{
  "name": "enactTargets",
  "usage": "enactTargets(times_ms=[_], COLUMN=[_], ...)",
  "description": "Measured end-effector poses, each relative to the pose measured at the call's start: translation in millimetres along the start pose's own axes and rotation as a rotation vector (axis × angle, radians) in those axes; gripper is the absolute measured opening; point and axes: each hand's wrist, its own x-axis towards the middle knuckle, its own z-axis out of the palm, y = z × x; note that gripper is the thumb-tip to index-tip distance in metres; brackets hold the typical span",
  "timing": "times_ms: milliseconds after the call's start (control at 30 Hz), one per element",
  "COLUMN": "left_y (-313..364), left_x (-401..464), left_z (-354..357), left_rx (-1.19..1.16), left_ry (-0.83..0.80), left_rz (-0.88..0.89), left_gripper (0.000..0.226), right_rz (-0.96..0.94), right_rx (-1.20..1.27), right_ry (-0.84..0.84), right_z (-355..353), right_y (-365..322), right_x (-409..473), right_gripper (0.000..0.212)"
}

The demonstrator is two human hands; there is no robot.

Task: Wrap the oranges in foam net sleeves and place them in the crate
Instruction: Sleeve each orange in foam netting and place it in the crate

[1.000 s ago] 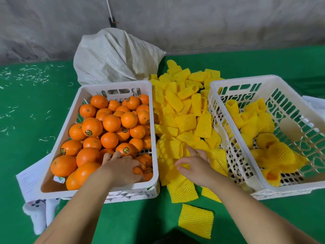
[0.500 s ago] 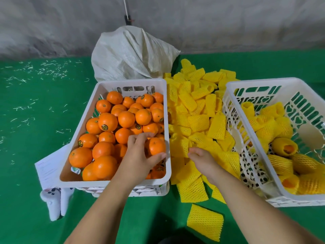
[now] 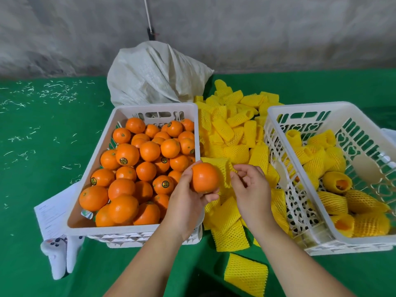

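Leftmost, kept the unwrapped oranges [image 3: 150, 151] heaped in the white supply crate [image 3: 132, 229], just left of the sleeve pile [image 3: 235, 133] and within easy reach of the left hand [image 3: 186, 202]. Gripped one bare orange [image 3: 204, 177] in that hand, fingers curled under and around it, raised over the pile's left edge, presumably to meet a sleeve halfway. Pinched the edge of one foam net sleeve [image 3: 222, 168] with the right hand [image 3: 251, 189], above the pile, touching the orange's far side; probably held that way to open its mouth for the fruit. Not yet slid on. Left the flat sleeves loose between the two crates, likely so either hand could reach them. Set the receiving crate [image 3: 300, 107] just right of the pile, already holding sleeved oranges [image 3: 334, 202] across its floor. Judged the job far from done, given the full supply crate.
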Motion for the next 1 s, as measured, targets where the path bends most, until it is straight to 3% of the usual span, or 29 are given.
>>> enactTargets(times_ms=[67,133,233,267,333,400,500,600,700,867,1000], left_y=[-2.0,-6.5,-8.6,-9.0,-10.0,-8.5,-3.2,2.1,4.2,4.0,1.1], left_x=[0.8,3.2,6.0,6.5,6.9,5.6,2.1,0.6,-1.5,-2.5,-3.6], left_z=[-0.9,-6.3,-12.3,-12.8,-15.0,-17.5,-20.4,-21.4,-21.6,-22.6,-17.4], left_rx=[-0.098,-0.056,0.031,0.047,0.028,-0.052,-0.115,-0.153,-0.137,-0.016,-0.007], left_ry=[-0.027,-0.034,-0.086,-0.107,-0.141,-0.191,-0.339,-0.427,-0.448,-0.471,-0.362], left_rz=[-0.052,0.009,0.071,0.072,0.052,-0.007,-0.102,-0.164,-0.168,-0.185,-0.174], left_gripper=[0.055,0.066,0.105,0.107,0.096,0.087,0.091,0.088,0.094,0.104,0.11], right_rz=[-0.117,-0.143,-0.089,-0.067,-0.014,-0.004,-0.017,-0.048,-0.002,0.062,0.064], right_rx=[-0.119,-0.127,-0.007,0.042,0.092,0.05,-0.041,-0.08,-0.087,-0.174,-0.103], right_ry=[0.027,0.029,-0.112,-0.166,-0.211,-0.133,0.001,-0.028,-0.079,-0.058,-0.102], right_z=[-1.6,-1.8,3.8,6.2,8.4,6.8,4.1,8.5,10.2,5.5,2.1], right_y=[-4.1,-7.8,-16.0,-18.8,-22.0,-22.1,-22.7,-27.5,-26.9,-27.9,-33.8], right_x=[-1.3,-1.5,-4.1,-5.0,-4.8,-1.7,3.2,1.7,0.8,1.4,2.4], right_gripper=[0.012,0.01,0.014,0.019,0.024,0.021,0.024,0.025,0.018,0.029,0.025])
